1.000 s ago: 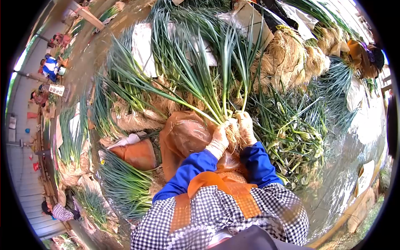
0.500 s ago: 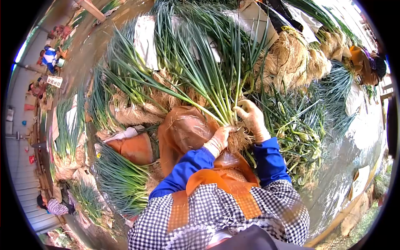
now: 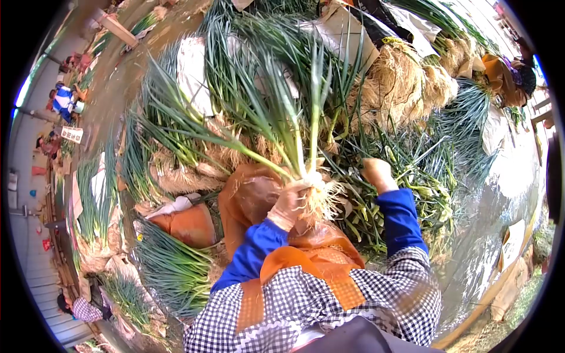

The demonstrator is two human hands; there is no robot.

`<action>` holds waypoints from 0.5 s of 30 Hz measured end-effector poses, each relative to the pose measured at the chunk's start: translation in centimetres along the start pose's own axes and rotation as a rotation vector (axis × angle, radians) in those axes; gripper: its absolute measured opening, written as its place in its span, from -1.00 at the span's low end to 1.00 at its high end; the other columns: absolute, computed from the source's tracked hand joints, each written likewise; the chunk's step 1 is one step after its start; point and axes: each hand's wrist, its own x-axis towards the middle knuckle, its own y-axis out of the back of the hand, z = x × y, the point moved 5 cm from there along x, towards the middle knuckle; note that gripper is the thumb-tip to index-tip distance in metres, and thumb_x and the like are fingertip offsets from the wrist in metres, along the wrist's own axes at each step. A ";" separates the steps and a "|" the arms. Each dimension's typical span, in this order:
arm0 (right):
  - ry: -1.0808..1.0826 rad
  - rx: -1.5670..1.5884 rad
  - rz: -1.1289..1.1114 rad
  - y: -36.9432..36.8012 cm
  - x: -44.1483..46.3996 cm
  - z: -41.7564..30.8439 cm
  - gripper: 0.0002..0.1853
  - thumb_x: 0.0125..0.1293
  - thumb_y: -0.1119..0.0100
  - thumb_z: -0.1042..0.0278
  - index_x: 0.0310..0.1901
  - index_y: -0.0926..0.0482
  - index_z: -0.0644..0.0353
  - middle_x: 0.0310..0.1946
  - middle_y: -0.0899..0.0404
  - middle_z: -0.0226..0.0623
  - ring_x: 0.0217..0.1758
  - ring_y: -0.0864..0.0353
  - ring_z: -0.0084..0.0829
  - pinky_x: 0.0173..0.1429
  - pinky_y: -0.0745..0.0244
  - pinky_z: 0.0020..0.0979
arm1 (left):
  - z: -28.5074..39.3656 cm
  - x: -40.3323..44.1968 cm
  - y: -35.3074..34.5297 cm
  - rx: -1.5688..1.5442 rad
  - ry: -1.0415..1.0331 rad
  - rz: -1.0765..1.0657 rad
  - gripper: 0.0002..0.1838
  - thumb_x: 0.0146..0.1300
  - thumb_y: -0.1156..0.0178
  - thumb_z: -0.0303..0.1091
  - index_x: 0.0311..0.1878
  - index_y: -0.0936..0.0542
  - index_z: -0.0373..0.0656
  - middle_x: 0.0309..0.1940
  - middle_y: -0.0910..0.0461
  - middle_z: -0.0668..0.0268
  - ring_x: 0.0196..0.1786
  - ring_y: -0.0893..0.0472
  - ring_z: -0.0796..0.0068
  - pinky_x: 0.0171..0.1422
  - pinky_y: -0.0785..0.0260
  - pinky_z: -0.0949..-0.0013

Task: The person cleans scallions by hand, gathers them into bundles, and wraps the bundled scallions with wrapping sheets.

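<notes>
My left hand (image 3: pixel 288 203) is wrapped round the lower stems of a bunch of green onions (image 3: pixel 299 150), just above its pale, stringy roots (image 3: pixel 322 200). The long leaves fan out forward and to the left. To the right, my right hand (image 3: pixel 378 172) is away from the bunch, over a heap of loose green leaves (image 3: pixel 412 194). Its fingers look curled, but what they hold, if anything, is hidden. An orange-brown apron (image 3: pixel 247 191) covers my lap beneath the bunch.
Rows of green onions (image 3: pixel 176 167) lie ahead and left. Large root bundles (image 3: pixel 394 82) stand at the upper right. Another pile of onions (image 3: pixel 170 265) lies by an orange cloth (image 3: pixel 191 225). Wet ground (image 3: pixel 477 259) shows on the right. Several people are at the far left; one person (image 3: pixel 509 79) is upper right.
My right hand has left the bunch and moved right, over the leaf heap, its fingers now curled. My left hand has shifted slightly left and keeps hold of the bunch, whose roots have lifted.
</notes>
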 end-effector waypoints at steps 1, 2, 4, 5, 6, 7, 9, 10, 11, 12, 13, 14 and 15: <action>0.092 0.428 0.153 0.6 1.8 -1.3 -0.61 0.18 -0.11 0.01 -0.12 -0.61 0.11 -0.37 -0.64 -0.16 -0.28 -0.64 -0.26 -0.14 -0.52 -0.30 | 1.7 -1.0 -1.6 0.046 -0.042 -0.007 -0.49 0.11 -0.13 -0.41 0.15 -0.33 -0.37 -0.27 -0.53 0.22 -0.23 -0.53 0.39 -0.09 -0.42 0.39; -0.099 0.743 0.030 1.3 3.5 -2.4 -0.58 0.19 -0.07 -0.08 -0.18 -0.63 0.11 -0.40 -0.64 -0.15 -0.28 -0.64 -0.26 -0.14 -0.51 -0.31 | 2.8 -1.9 -3.3 0.064 -0.108 -0.024 -0.53 0.12 -0.13 -0.41 0.11 -0.37 -0.36 -0.27 -0.54 0.22 -0.22 -0.54 0.39 -0.08 -0.43 0.40; -0.096 0.535 0.365 2.6 8.0 -4.8 -0.50 0.19 -0.06 -0.14 -0.23 -0.62 0.23 -0.41 -0.62 -0.08 -0.27 -0.62 -0.22 -0.12 -0.48 -0.30 | 2.8 -1.0 -4.4 -0.145 0.080 -0.147 -0.67 0.11 -0.11 -0.53 0.00 -0.44 -0.30 -0.26 -0.58 0.22 -0.24 -0.58 0.38 -0.04 -0.45 0.39; -0.181 0.476 0.398 2.4 10.0 -5.1 -0.48 0.17 -0.08 -0.14 -0.24 -0.61 0.26 -0.42 -0.62 -0.07 -0.27 -0.61 -0.19 -0.13 -0.47 -0.30 | 2.8 -0.2 -3.4 -0.035 -0.070 0.044 -0.68 0.10 -0.10 -0.54 -0.02 -0.45 -0.30 -0.25 -0.57 0.21 -0.23 -0.58 0.39 -0.02 -0.45 0.39; -0.266 0.417 0.424 2.0 11.6 -5.3 -0.47 0.16 -0.11 -0.14 -0.25 -0.60 0.30 -0.43 -0.61 -0.06 -0.27 -0.61 -0.16 -0.13 -0.46 -0.29 | 2.2 0.3 -1.6 0.068 -0.218 0.240 -0.69 0.09 -0.09 -0.56 -0.04 -0.46 -0.30 -0.23 -0.57 0.20 -0.21 -0.57 0.39 -0.01 -0.44 0.38; -0.240 0.541 0.349 0.8 13.3 -4.7 -0.48 0.15 -0.12 -0.13 -0.22 -0.58 0.29 -0.33 -0.60 -0.01 -0.19 -0.58 -0.10 -0.07 -0.46 -0.25 | 0.9 1.6 1.6 -0.019 -0.183 0.147 -0.66 0.08 -0.07 -0.59 -0.02 -0.46 -0.30 -0.16 -0.56 0.18 -0.14 -0.56 0.37 0.04 -0.43 0.37; -0.164 0.779 0.240 0.7 13.6 -5.1 -0.53 0.14 -0.17 -0.04 -0.19 -0.56 0.30 -0.28 -0.61 0.01 -0.17 -0.60 -0.14 -0.06 -0.47 -0.29 | 0.6 1.1 0.9 0.085 -0.154 0.243 -0.61 0.05 -0.07 -0.62 0.02 -0.44 -0.31 -0.16 -0.53 0.20 -0.09 -0.54 0.36 0.08 -0.40 0.37; -0.128 1.035 0.133 1.0 11.7 -5.9 -0.62 0.17 -0.20 0.11 -0.19 -0.56 0.31 -0.30 -0.63 -0.10 -0.20 -0.60 -0.32 -0.10 -0.46 -0.37 | 0.9 0.7 -0.2 0.177 -0.163 0.321 -0.60 0.05 -0.08 -0.63 0.03 -0.43 -0.32 -0.18 -0.52 0.21 -0.08 -0.53 0.36 0.08 -0.40 0.38; -0.043 1.194 0.108 0.6 10.2 -6.6 -0.68 0.18 -0.20 0.16 -0.22 -0.56 0.31 -0.36 -0.61 -0.20 -0.27 -0.55 -0.42 -0.17 -0.44 -0.41 | 0.6 0.8 0.1 0.151 -0.174 0.342 -0.63 0.07 -0.08 -0.62 0.01 -0.44 -0.33 -0.15 -0.51 0.18 -0.05 -0.52 0.38 0.08 -0.40 0.39; 0.041 1.350 0.079 0.1 8.6 -7.2 -0.73 0.20 -0.21 0.22 -0.25 -0.56 0.30 -0.41 -0.59 -0.31 -0.33 -0.50 -0.52 -0.24 -0.42 -0.44 | -0.2 1.4 0.8 0.239 -0.108 0.310 -0.68 0.09 -0.07 -0.62 -0.03 -0.46 -0.31 -0.13 -0.53 0.17 -0.07 -0.54 0.39 0.05 -0.41 0.41; 0.047 1.350 0.004 1.3 6.0 -8.1 -0.76 0.20 -0.21 0.24 -0.28 -0.55 0.28 -0.46 -0.54 -0.39 -0.39 -0.45 -0.56 -0.30 -0.38 -0.47 | -1.3 1.5 0.6 0.213 -0.035 0.294 -0.70 0.09 -0.08 -0.61 -0.05 -0.47 -0.30 -0.17 -0.54 0.20 -0.10 -0.55 0.40 0.03 -0.42 0.41; 0.048 1.353 -0.073 2.6 3.2 -9.3 -0.78 0.21 -0.21 0.25 -0.32 -0.54 0.25 -0.50 -0.50 -0.46 -0.44 -0.40 -0.60 -0.35 -0.34 -0.49 | -2.7 1.6 0.3 0.190 0.041 0.280 -0.72 0.09 -0.09 -0.60 -0.07 -0.47 -0.28 -0.21 -0.55 0.24 -0.14 -0.56 0.41 0.02 -0.43 0.41; 0.081 1.452 -0.065 2.4 2.1 -10.0 -0.79 0.21 -0.22 0.26 -0.37 -0.52 0.24 -0.56 -0.42 -0.54 -0.50 -0.30 -0.66 -0.41 -0.26 -0.55 | -4.0 1.6 0.2 0.086 0.076 0.277 -0.75 0.08 -0.11 -0.59 -0.13 -0.48 -0.24 -0.29 -0.55 0.29 -0.20 -0.57 0.42 -0.02 -0.44 0.40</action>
